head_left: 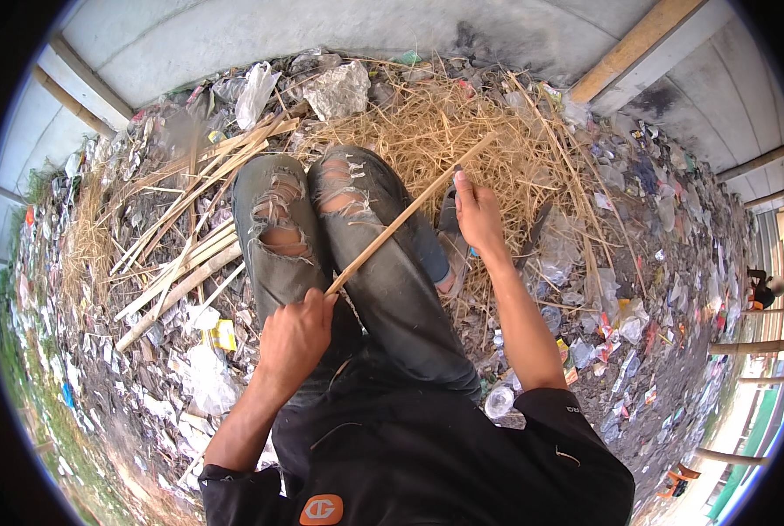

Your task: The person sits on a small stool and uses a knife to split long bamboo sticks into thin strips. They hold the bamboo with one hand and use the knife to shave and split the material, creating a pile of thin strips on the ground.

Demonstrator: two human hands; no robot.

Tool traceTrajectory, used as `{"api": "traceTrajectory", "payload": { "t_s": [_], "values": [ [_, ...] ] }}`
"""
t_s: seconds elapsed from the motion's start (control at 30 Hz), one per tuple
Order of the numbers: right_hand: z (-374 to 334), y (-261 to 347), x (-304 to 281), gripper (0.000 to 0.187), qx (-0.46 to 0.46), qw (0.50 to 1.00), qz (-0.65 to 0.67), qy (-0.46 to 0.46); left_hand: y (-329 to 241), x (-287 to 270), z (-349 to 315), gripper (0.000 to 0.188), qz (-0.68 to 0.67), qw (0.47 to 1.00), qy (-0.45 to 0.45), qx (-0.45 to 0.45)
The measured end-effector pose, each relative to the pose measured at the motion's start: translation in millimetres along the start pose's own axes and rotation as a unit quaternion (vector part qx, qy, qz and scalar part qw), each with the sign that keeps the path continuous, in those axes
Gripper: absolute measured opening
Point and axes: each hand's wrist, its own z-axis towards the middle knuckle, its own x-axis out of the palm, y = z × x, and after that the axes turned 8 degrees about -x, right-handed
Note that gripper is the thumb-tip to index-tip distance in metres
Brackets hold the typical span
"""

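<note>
A long, pale bamboo strip (392, 226) slants across my knees, its far end over the straw. My left hand (297, 340) is closed in a fist around the strip's near end, by my left thigh. Beyond my right knee, my right hand (479, 215) is closed, thumb stretched along the top. A small dark tip (457, 168) shows at that thumb, close against the strip. What the right hand grips is mostly hidden beneath its fingers. My ripped dark trousers (278, 228) lie under the strip.
Loose straw-like shavings (436, 110) heap beyond my knees. Split bamboo pieces (186, 263) lie to my left. A pale rock (337, 89) sits by the grey wall (278, 31). Plastic litter covers the ground, with a clear cup (500, 401) near my right elbow.
</note>
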Motion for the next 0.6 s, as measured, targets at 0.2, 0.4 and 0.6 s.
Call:
{"api": "traceTrajectory", "payload": {
  "t_s": [0.2,0.4,0.6],
  "values": [
    [-36,15,23,0.064,-0.024,0.993,-0.004,0.118,-6,2,8,0.033,-0.001,1.0,-0.002,-0.004],
    [-67,41,31,0.059,-0.059,0.986,-0.043,0.153,-35,14,27,0.034,-0.038,0.997,0.01,0.067],
    [-59,8,-16,0.058,0.022,0.996,0.028,0.076,-17,7,18,0.033,-0.032,0.999,0.009,0.026]
  ]
}}
